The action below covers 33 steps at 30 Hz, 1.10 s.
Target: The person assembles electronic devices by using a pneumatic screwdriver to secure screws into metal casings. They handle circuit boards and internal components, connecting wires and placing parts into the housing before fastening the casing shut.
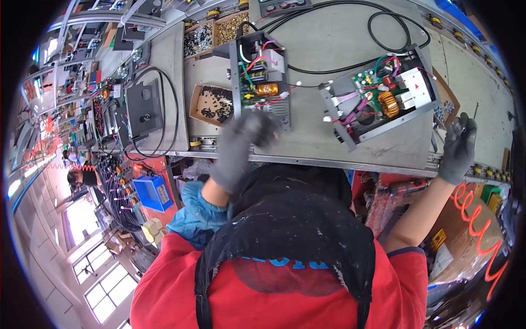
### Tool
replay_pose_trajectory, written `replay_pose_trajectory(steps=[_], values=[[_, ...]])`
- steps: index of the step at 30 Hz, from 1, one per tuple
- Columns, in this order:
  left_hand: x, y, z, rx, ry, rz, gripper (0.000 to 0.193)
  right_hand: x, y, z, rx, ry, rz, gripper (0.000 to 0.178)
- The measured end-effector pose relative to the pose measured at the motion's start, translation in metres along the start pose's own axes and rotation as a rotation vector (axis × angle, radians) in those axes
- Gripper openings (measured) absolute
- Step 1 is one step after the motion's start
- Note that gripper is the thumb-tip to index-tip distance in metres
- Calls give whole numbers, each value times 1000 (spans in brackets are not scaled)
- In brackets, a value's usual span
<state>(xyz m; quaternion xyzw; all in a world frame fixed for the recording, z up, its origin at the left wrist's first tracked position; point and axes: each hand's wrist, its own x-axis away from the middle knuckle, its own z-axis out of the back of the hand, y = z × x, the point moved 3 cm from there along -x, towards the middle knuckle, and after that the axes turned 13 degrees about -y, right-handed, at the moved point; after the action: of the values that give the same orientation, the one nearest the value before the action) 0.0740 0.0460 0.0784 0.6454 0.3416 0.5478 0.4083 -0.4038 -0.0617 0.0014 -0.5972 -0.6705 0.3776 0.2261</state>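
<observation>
My left hand (253,134), in a grey glove, is smeared by motion at the near end of an open metal housing (261,77) with wires, a circuit board and a copper coil inside. Whether its fingers hold anything cannot be made out. To the right lies a second open housing (383,96), turned at an angle, with a green board and a yellow ring coil. Beyond its right end, my gloved right hand (459,148) is closed near the bench edge. A thin dark rod (476,111) sticks up beside its fingertips; what the fingers grip is partly hidden.
Cardboard trays of dark screws (212,104) and brass-coloured parts (230,28) stand left of the housings. Another tray (446,101) of small parts sits at right. Black cable (329,71) loops across the bench. A red coiled hose (476,219) hangs at right, above a cardboard box.
</observation>
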Motion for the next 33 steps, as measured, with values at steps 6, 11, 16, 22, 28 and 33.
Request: replay_pose_trajectory(steps=[6,11,16,22,28,33], values=[[-46,-33,96,-788,398,-89,86,42,166,-263,1010,-544,-290,26],[-64,-62,82,-399,145,46,88,71,302,-284,1618,-482,-514,18],[-67,-80,92,-393,180,-96,84,67,282,-288,1837,-561,-152,12],[-66,-73,83,-411,173,-122,85,59,309,-304,1925,-1124,-162,23],[-74,-37,116,-708,327,-145,85,61,298,-283,1617,-835,-343,40],[-219,51,191,-948,397,-304,52,66,260,-271,1491,-436,-500,45]])
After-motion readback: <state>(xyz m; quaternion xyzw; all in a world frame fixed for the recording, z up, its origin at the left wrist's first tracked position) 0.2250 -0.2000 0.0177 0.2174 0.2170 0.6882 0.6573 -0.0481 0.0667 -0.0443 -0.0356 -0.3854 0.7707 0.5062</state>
